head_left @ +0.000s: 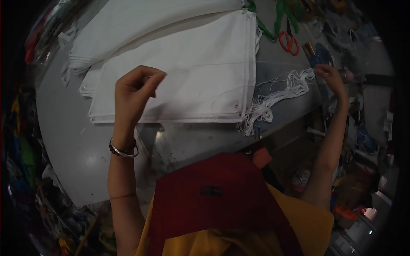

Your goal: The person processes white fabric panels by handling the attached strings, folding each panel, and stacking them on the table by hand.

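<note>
My left hand (139,85) is raised over a stack of white cloth sheets (192,81), thumb and forefinger pinched on a thin white thread (213,64). The thread runs across the stack to my right hand (331,77), held out far to the right with its fingers closed on the other end. Beneath that line, near my right hand, lies a loose bundle of white strings (279,96), some of them trailing onto the cloth. Small metal eyelets show at the corners of the sheets.
Folded white fabric (141,25) lies behind the stack on the grey table (77,158). Scissors with red handles (289,43) and green strips (279,17) are at the far right. Mixed materials clutter the floor on both sides.
</note>
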The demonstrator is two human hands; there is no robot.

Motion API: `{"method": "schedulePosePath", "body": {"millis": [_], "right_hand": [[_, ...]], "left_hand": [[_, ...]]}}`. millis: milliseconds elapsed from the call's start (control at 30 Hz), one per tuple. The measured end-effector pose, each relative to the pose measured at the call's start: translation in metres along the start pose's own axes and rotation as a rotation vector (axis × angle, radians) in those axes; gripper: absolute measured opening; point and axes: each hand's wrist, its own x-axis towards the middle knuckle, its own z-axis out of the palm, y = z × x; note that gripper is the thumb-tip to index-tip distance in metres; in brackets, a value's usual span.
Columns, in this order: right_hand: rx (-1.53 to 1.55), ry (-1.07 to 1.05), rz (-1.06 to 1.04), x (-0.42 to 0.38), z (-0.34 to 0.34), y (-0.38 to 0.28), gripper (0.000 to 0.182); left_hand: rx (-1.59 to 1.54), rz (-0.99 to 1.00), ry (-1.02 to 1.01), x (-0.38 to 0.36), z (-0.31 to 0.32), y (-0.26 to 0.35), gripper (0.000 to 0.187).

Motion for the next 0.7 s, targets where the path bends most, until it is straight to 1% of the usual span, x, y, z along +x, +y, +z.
{"method": "schedulePosePath", "body": {"millis": [33, 67, 100, 133, 167, 200, 233, 300, 333, 367, 400, 433, 467, 500, 533, 567, 600, 667, 700], "right_hand": [[-0.543, 0.048, -0.275, 0.000, 0.007, 0.011, 0.019], [-0.238, -0.011, -0.228, 0.001, 0.012, -0.023, 0.021], [0.067, -0.072, -0.175, 0.004, 0.021, -0.086, 0.023], [0.308, -0.227, -0.214, -0.001, 0.028, -0.142, 0.024], [0.535, -0.358, -0.241, -0.014, 0.039, -0.195, 0.024], [0.764, -0.481, -0.261, -0.025, 0.050, -0.231, 0.024], [0.766, -0.479, -0.248, -0.027, 0.061, -0.244, 0.024], [0.854, -0.574, -0.299, -0.029, 0.076, -0.254, 0.023], [0.854, -0.574, -0.297, -0.024, 0.077, -0.243, 0.023], [0.729, -0.480, -0.246, -0.013, 0.074, -0.221, 0.024], [0.605, -0.386, -0.196, -0.003, 0.069, -0.202, 0.024], [0.603, -0.387, -0.197, 0.002, 0.064, -0.187, 0.024], [0.628, -0.286, -0.176, 0.006, 0.058, -0.176, 0.024], [0.651, -0.184, -0.155, 0.007, 0.056, -0.167, 0.023], [0.650, -0.186, -0.150, 0.005, 0.053, -0.170, 0.023], [0.715, -0.048, -0.071, 0.002, 0.045, -0.177, 0.023], [0.775, 0.093, 0.005, 0.000, 0.038, -0.181, 0.022], [0.762, 0.128, 0.026, 0.000, 0.025, -0.184, 0.022], [0.753, 0.161, 0.046, 0.000, 0.023, -0.184, 0.022]], "left_hand": [[0.042, 0.032, -0.107, 0.000, 0.010, 0.001, 0.012], [0.106, 0.072, -0.186, 0.001, 0.023, 0.003, 0.011], [0.169, 0.110, -0.265, 0.000, 0.039, 0.005, 0.010], [0.165, 0.099, -0.266, 0.001, 0.055, 0.009, 0.010], [0.227, 0.147, -0.276, 0.003, 0.069, 0.015, 0.011], [0.288, 0.198, -0.291, 0.005, 0.079, 0.017, 0.011], [0.285, 0.195, -0.304, 0.007, 0.084, 0.014, 0.011], [-0.007, 0.266, -0.169, 0.011, 0.091, 0.007, 0.012], [0.018, 0.179, -0.118, 0.008, 0.090, 0.003, 0.015], [0.016, 0.183, -0.118, 0.004, 0.089, -0.006, 0.015], [0.321, 0.347, -0.113, -0.001, 0.088, -0.020, 0.017], [0.626, 0.502, -0.106, -0.008, 0.088, -0.033, 0.020], [0.630, 0.389, -0.233, -0.016, 0.093, -0.037, 0.020], [0.627, 0.385, -0.234, -0.018, 0.096, -0.041, 0.020], [0.566, 0.460, -0.210, -0.020, 0.099, -0.041, 0.018], [0.502, 0.533, -0.187, -0.021, 0.101, -0.042, 0.017], [0.498, 0.533, -0.190, -0.027, 0.101, -0.040, 0.017], [0.377, 0.594, -0.460, -0.049, 0.097, -0.033, 0.013], [0.377, 0.593, -0.463, -0.065, 0.093, -0.030, 0.013]]}}
